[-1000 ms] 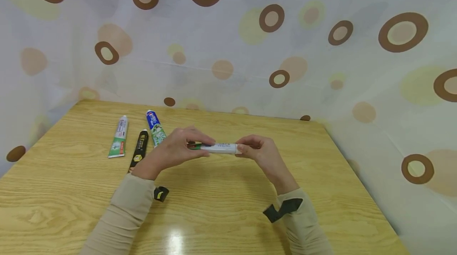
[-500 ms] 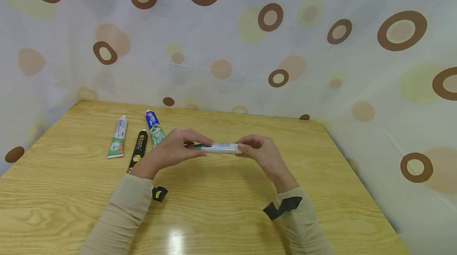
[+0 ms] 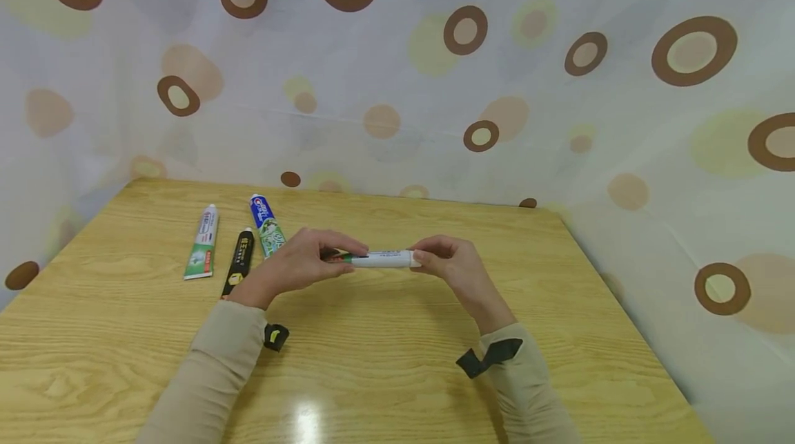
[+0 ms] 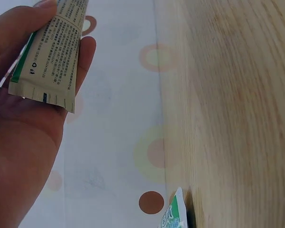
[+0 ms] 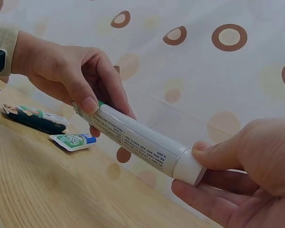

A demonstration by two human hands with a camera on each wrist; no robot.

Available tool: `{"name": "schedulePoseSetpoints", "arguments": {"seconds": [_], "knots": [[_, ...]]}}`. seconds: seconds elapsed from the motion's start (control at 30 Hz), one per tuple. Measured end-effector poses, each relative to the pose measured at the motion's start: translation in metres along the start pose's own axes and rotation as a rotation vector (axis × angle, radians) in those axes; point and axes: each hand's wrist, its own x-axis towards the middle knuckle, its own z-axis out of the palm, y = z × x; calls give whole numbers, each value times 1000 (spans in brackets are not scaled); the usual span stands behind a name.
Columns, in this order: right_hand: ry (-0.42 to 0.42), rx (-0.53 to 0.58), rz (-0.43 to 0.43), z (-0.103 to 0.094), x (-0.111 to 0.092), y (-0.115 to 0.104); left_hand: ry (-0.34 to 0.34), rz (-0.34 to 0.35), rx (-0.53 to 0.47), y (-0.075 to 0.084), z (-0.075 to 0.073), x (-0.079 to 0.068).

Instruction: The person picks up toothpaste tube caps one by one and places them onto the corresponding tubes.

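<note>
A white and green toothpaste tube [image 3: 381, 259] is held level above the table between both hands. My left hand [image 3: 301, 261] pinches its flat crimped end between thumb and fingers; the printed back of the tube [image 4: 52, 57] shows in the left wrist view. At the other end, my right hand [image 3: 458, 271] grips the white cap [image 5: 188, 167] between thumb and fingers. The cap is on the tube. Part of the tube's green end is hidden behind the left fingers in the head view.
Three other toothpaste tubes lie at the table's left: a white and green tube [image 3: 203, 244], a black tube [image 3: 240, 257] and a blue and green tube [image 3: 266, 223], the last two partly behind the left hand. A patterned curtain [image 3: 373, 154] borders the wooden table [image 3: 373, 375].
My left thumb and fingers have slid slightly left along the tube, toward its crimped end. The right hand stays on the cap. The head view has shifted a little.
</note>
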Motion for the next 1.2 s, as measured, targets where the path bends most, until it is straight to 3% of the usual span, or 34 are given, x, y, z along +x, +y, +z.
{"name": "schedulePoseSetpoints", "arguments": {"seconds": [0.27,0.5,0.93,1.2], "knots": [[25,25,30,-4,9,4,-41,-21,44,3,-1,13],[35,29,51,-5,14,6,-45,46,119,-8,1,22],[91,36,78,0,23,18,-12,-8,217,-24,13,36],[150,9,123,5,28,27,-24,-47,192,-32,20,41]]}}
